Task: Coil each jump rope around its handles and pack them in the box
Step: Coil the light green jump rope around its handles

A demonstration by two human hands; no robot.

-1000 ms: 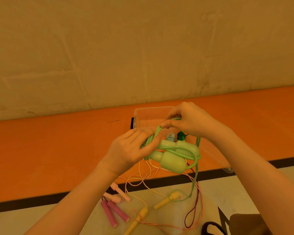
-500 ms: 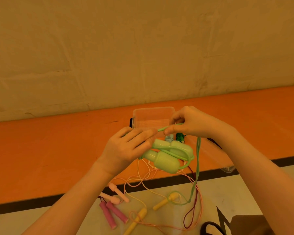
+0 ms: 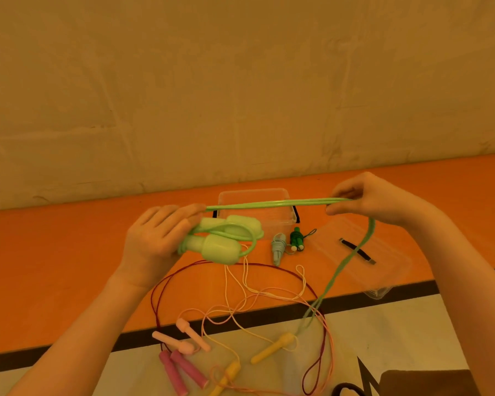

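Observation:
My left hand [image 3: 155,241] grips the two light green handles [image 3: 223,242] held side by side, with a loop of green rope around them. The green rope [image 3: 269,204] runs taut to my right hand [image 3: 366,200], which pinches it out to the right; the rest of it hangs down toward the floor. Behind the rope stands the clear plastic box [image 3: 255,195] on the orange floor. Two small coiled ropes, a pale blue one [image 3: 278,247] and a dark green one [image 3: 297,238], lie beside the box.
The clear box lid [image 3: 383,261] with a black strap lies right of the box. Loose on the floor are pink handles [image 3: 183,367], pale pink handles [image 3: 183,338], yellow handles [image 3: 272,348] and tangled cream, pink and dark red cords [image 3: 269,292]. A wall rises behind.
My right hand has pulled the green rope out to the right, stretching it taut away from the handles. My left hand has shifted slightly left with the handles.

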